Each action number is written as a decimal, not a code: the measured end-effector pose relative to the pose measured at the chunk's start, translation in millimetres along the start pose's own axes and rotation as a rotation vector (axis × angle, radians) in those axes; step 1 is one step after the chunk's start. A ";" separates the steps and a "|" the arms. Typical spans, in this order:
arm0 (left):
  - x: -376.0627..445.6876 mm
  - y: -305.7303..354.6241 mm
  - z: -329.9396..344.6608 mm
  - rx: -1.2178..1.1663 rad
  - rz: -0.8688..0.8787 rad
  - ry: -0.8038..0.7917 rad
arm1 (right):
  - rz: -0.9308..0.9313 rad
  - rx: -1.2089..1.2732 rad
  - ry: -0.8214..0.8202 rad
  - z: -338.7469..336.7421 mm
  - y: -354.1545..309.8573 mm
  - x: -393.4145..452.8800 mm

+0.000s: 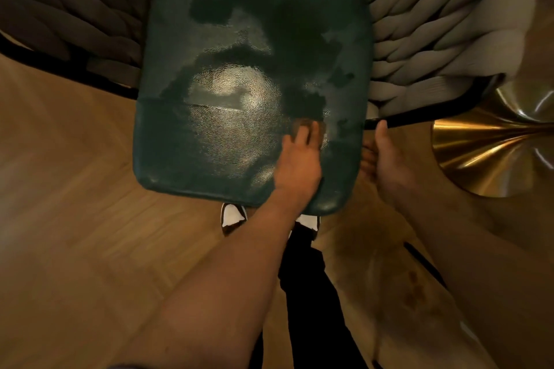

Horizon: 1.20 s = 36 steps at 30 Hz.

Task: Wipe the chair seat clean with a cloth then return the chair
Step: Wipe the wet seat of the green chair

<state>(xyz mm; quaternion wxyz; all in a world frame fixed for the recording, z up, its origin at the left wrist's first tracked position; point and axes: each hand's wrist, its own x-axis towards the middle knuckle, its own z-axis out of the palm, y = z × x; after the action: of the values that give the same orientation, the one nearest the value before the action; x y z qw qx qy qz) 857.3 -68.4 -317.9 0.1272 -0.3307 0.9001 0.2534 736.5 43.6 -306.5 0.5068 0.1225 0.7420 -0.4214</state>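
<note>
Pressing a small brownish cloth (308,126) under curled fingers, the left hand (296,165) works the dark green leather chair seat (227,93) at frame centre while the right hand (386,156) grips the black frame rail (419,117), yet dull patches upper right could be missed.

Two bare forearms are seen, with no sleeves, watch or rings visible on the left hand (295,165) or right hand (386,156). Black trousers (311,293) are worn, and dark shoes (233,217) with white toe panels are seen below them.
</note>
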 end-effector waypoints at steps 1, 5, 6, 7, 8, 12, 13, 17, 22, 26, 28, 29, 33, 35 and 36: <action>1.3 9.6 6.0 0.024 0.025 -0.004 | -0.003 0.009 0.005 0.9 -3.6 -2.2; 4.5 39.2 23.3 0.036 0.103 -0.078 | 0.004 0.046 0.002 -4.9 3.9 5.8; 3.8 47.2 25.5 0.032 0.123 -0.099 | 0.005 0.046 -0.004 -8.6 8.4 9.3; 2.7 54.9 26.7 0.035 0.144 -0.117 | 0.018 0.068 -0.011 -11.6 11.9 12.0; 1.7 61.4 26.4 0.038 0.164 -0.144 | 0.031 0.078 -0.015 -15.4 15.1 15.2; 4.9 66.8 23.1 0.074 0.191 -0.180 | 0.084 0.140 -0.014 -22.2 21.2 19.8; 5.5 63.5 22.5 0.095 0.199 -0.178 | 0.087 0.159 -0.019 -20.6 20.5 19.8; 5.4 45.3 13.5 0.166 0.270 -0.116 | 0.028 0.046 0.012 -13.5 15.8 22.6; 11.8 -1.4 -8.5 0.220 0.195 -0.050 | -0.104 -0.357 0.086 -0.7 6.8 24.2; 13.8 -48.0 -26.3 0.216 0.073 -0.028 | -0.156 -0.434 0.135 10.6 -7.9 22.1; 13.3 -69.0 -35.4 0.212 0.027 -0.011 | -0.151 -0.403 0.170 17.7 -12.6 24.6; 12.5 -78.8 -39.0 0.205 0.001 -0.002 | -0.146 -0.398 0.186 21.3 -15.1 25.1; 9.0 -117.6 -54.7 0.225 -0.068 0.044 | -0.147 -0.448 0.238 29.6 -16.8 32.4; 7.7 -141.1 -63.9 0.234 -0.107 0.072 | -0.152 -0.469 0.249 30.8 -15.5 36.0; 6.6 -153.5 -67.8 0.234 -0.126 0.080 | -0.150 -0.461 0.256 30.9 -14.5 37.5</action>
<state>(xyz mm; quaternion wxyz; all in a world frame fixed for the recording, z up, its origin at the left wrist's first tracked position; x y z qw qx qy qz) 949.5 -208.8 -320.7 0.1446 -0.3793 0.9053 0.1249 730.7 2.4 -335.4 0.3908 0.0010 0.8834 -0.2586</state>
